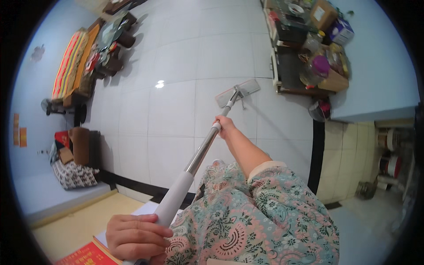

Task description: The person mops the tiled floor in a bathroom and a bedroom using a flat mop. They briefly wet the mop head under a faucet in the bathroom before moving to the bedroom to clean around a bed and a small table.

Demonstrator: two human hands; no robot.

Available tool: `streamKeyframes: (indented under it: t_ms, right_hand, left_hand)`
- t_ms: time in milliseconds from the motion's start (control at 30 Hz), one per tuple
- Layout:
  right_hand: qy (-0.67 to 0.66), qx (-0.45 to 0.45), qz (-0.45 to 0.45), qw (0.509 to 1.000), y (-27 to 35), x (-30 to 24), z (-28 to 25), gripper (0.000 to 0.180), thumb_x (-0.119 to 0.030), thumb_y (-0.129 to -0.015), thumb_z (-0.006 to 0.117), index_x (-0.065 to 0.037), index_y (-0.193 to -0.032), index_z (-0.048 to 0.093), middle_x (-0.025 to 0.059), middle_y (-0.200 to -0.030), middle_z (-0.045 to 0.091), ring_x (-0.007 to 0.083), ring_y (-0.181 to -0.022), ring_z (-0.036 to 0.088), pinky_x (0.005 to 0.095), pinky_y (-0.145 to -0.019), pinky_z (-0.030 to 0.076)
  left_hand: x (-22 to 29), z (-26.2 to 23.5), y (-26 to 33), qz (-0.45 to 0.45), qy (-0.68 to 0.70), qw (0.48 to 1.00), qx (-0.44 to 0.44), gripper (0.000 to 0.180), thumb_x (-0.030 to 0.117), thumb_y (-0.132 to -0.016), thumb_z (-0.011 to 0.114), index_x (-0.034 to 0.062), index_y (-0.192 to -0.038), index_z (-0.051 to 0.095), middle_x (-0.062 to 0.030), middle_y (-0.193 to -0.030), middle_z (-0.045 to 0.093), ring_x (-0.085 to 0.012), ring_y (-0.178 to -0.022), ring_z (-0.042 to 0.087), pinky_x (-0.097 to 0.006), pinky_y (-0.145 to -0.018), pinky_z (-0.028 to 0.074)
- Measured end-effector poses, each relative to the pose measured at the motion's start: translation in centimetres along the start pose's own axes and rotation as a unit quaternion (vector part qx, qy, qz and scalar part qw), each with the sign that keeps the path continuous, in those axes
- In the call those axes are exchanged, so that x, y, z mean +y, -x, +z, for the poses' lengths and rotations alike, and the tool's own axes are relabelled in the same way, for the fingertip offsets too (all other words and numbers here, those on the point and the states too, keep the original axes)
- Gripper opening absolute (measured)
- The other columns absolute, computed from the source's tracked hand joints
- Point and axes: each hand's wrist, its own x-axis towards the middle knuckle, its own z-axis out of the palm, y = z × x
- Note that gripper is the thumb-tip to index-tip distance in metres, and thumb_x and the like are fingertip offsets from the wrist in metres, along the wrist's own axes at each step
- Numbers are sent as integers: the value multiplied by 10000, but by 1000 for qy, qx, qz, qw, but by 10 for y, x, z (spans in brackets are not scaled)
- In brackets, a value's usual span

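A flat mop point(205, 148) slants across the middle of the view, from near left up to far right. Its wide flat head point(250, 87) rests on the pale tiled floor point(172, 106). Near the bottom, my left hand point(137, 237) wraps round the thick light-grey grip at the handle's upper end. Farther along, my right hand point(226, 127) is closed round the metal pole, at a pale collar below mid-length. A patterned green and pink sleeve point(291, 190) covers my upper right arm.
At the far right stands a dark cabinet point(291, 73) loaded with jars and boxes, with a bucket point(320, 110) beside it. Left are a striped bench point(70, 62), stools point(110, 66), a fan point(66, 107) and a patterned bag point(75, 174). A dark strip point(316, 154) borders the tiles.
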Motion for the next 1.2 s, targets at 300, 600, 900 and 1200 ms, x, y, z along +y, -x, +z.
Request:
streamKeyframes:
  t_ms: [300,600,900,1200]
  right_hand:
    - [-181,-18,9,983,79,79,20,155,-127,-765,465,-18,-655,466,126,-624,532,215,-584,516,323,-578,463]
    - [-433,-30,-153,888,174,52,1,96,-57,-737,497,-64,-650,458,77,-613,531,212,-614,548,317,-647,480]
    - [-584,82,-322,741,253,1,-195,197,-56,-744,561,-79,-612,416,28,-561,452,170,-524,479,302,-527,467]
    - [-587,44,-394,706,371,-97,-346,157,-198,-815,597,-113,-748,483,7,-697,497,140,-623,489,285,-577,433]
  left_hand:
    - [4,-81,58,123,157,975,-95,199,198,-796,596,80,-662,508,-55,-611,600,-185,-569,618,-339,-611,522]
    - [-39,-92,61,127,469,850,204,153,136,-736,600,131,-739,447,7,-693,473,-131,-581,469,-314,-651,432]
    - [-13,38,-21,85,587,805,4,333,228,-692,693,150,-637,373,38,-508,366,-92,-407,359,-254,-457,337]
    - [111,247,-164,172,625,728,-222,244,86,-703,665,85,-601,444,-50,-547,530,-183,-509,553,-358,-622,457]
